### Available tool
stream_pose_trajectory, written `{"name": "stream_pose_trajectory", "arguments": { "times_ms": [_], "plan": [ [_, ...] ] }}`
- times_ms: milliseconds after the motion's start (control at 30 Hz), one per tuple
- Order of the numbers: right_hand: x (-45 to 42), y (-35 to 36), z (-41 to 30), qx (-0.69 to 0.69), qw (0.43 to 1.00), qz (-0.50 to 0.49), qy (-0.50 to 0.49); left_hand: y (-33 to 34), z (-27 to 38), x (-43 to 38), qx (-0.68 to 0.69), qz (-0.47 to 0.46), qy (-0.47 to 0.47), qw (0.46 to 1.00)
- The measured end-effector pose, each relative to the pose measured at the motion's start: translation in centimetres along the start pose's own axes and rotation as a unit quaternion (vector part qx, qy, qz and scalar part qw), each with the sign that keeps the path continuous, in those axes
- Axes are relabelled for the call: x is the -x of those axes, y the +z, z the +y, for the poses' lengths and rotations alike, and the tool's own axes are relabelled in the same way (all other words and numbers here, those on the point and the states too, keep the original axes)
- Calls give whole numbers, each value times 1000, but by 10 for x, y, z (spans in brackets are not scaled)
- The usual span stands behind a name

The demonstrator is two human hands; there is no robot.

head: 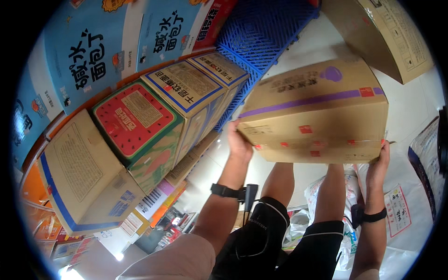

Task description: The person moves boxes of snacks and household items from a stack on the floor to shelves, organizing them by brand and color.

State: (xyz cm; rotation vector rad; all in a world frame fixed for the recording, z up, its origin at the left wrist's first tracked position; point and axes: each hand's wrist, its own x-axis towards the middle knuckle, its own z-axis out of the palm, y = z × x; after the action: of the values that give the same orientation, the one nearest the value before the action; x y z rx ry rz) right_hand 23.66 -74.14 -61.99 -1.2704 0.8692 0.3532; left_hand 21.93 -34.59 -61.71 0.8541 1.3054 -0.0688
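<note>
Between my two hands is a large brown cardboard carton [315, 115] with a purple stripe, a purple emblem and small red stickers. My left hand [239, 141] grips its left end at a lower corner, and my right hand [382, 154] holds the right end near the bottom edge. The carton is held in front of my knees, tilted, above the pale tiled floor. Its far side and underside are hidden, as are most of the fingers. Left of it runs a row of cartons, among them a watermelon-patterned box [138, 120] and a blue-edged box [185, 87].
A blue plastic slatted pallet [259, 31] lies beyond the row. Blue printed cartons [94, 52] line the left side. Another brown carton [385, 38] stands at upper right. White sacks [416, 196] lie at right, and plastic bags [320, 194] sit behind my legs.
</note>
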Motion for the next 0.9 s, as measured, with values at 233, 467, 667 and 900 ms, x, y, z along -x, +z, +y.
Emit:
{"name": "stream_pose_trajectory", "arguments": {
  "times_ms": [233,467,667,900],
  "plan": [
    [-69,107,-46,-18,992,-76,-102,11,42,4,68,3,103,992],
    [-134,232,-61,-47,981,-133,-131,81,15,18,-149,-98,259,949],
    [-97,293,-20,-3,994,-85,-71,131,13,15,-652,-81,416,629],
    [-148,327,2,267,894,-117,-340,118,48,-72,-770,11,351,532]
  ]
}}
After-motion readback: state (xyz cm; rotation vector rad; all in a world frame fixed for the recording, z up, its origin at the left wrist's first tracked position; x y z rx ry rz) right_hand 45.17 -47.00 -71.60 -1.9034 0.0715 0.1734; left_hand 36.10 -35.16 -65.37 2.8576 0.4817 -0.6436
